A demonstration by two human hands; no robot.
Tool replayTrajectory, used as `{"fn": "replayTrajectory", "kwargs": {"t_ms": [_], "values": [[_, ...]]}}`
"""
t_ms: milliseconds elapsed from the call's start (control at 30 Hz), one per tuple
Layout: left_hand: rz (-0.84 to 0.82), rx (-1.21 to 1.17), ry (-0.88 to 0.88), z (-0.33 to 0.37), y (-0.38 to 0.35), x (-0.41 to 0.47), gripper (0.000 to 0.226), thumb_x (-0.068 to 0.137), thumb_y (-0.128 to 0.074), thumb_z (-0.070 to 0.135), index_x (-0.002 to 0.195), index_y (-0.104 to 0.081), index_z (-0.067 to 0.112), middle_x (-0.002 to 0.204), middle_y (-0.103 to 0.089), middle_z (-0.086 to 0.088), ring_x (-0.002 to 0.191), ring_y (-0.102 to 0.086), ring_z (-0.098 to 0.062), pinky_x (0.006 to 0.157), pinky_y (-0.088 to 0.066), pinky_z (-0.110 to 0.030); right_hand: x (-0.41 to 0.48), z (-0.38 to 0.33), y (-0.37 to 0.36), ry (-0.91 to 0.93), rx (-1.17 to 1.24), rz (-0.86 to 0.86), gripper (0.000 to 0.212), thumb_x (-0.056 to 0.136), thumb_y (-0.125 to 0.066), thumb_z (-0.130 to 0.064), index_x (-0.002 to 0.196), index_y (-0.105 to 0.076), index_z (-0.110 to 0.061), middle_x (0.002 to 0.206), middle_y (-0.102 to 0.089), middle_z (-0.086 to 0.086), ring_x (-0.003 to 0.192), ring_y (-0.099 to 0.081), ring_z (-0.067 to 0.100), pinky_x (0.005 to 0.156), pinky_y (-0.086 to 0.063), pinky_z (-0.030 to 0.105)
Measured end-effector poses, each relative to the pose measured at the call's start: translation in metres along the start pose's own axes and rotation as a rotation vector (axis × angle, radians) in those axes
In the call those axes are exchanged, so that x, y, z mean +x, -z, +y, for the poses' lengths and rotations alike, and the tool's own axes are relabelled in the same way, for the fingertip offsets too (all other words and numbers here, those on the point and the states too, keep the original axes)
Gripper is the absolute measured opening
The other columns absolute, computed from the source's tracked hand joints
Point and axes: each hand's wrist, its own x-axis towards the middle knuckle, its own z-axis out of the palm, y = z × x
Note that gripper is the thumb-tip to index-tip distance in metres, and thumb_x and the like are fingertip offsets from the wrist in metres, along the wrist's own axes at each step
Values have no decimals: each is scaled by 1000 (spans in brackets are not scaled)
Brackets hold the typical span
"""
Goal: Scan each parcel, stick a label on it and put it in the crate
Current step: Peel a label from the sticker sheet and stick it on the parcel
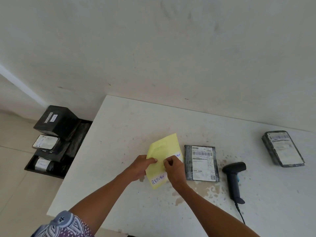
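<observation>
Parcel [201, 163] lies just right of the label sheet [164, 146]; left hand [143, 165] grips that sheet, right hand [172, 168] pinches a label [177, 155], sticking likely next.

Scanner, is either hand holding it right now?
No, the scanner lies on the table while the left hand and right hand hold the yellow label sheet.

Small parcel-dispatch room: black corded handheld barcode scanner [234, 180] on stained white table [119, 134], black-wrapped labelled parcels [56, 124] in black floor crate [42, 172]
</observation>
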Motion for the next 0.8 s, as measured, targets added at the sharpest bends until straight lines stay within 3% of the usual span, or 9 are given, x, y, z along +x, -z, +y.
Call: {"fn": "replayTrajectory", "kwargs": {"t_ms": [100, 267, 367, 433, 500, 567, 633, 800], "values": [[105, 114, -32, -6, 10, 8, 17, 92, -67, 15, 109, -68, 10, 110, -73, -16, 94, -71, -29, 85, -59, -48, -1, -2, 10, -12, 20, 79, 13, 94, -58, -17, 84, -59, -10, 72, -62, 2, 64, -57, 18, 60, -51, 35], [357, 371, -64, -10, 20, 17, 48, 88, -71, 18, 131, -52, 6, 125, -61, -19, 110, -60, -33, 89, -52, -42, -1, -3, 32, -28, 48, 115, 10, 95, -58, -16, 92, -59, -7, 79, -66, 9, 67, -58, 19, 66, -55, 42], [647, 714, -145, -3, 3, 10, 84, 87, -72, 28, 152, -23, 10, 144, -36, -22, 131, -39, -38, 102, -40, -49, 0, -4, 38, -14, 45, 150, 7, 94, -58, -15, 90, -60, -10, 75, -64, 1, 67, -56, 15, 56, -48, 22], [751, 856, -424, 5, -12, 4, 69, 89, -67, 25, 148, -34, 12, 142, -37, -16, 132, -37, -34, 104, -39, -48, 0, -7, 37, -10, 45, 171, 6, 94, -58, -16, 89, -59, -13, 76, -64, -2, 66, -56, 12, 53, -42, 16], [554, 683, -617, 15, -30, 1, 35, 91, -63, 17, 125, -58, 16, 122, -56, -7, 113, -54, -25, 96, -46, -40, 2, -12, 34, -6, 59, 180, 6, 94, -59, -17, 89, -59, -14, 79, -65, -2, 69, -58, 11, 58, -46, 21], [257, 409, -534, 22, -51, -5, 11, 94, -60, 16, 103, -67, 18, 100, -69, -1, 91, -65, -22, 85, -56, -37, 3, -18, 31, 6, 72, 174, 6, 94, -59, -18, 90, -60, -13, 81, -66, -3, 73, -61, 14, 66, -50, 29], [160, 240, -486, 22, -67, -6, 11, 97, -58, 18, 99, -68, 15, 95, -72, -1, 89, -70, -20, 81, -60, -34, 3, -23, 29, 20, 101, 153, 8, 95, -59, -21, 92, -60, -14, 82, -67, -3, 75, -63, 13, 67, -51, 30], [86, -128, -386, 21, -84, 2, 19, 97, -60, 26, 106, -67, 10, 98, -76, -4, 93, -74, -15, 78, -61, -29, 6, -23, 42, 81, 162, 89, 15, 97, -54, -25, 94, -68, -20, 83, -71, -8, 74, -65, 0, 57, -46, 10]]}}
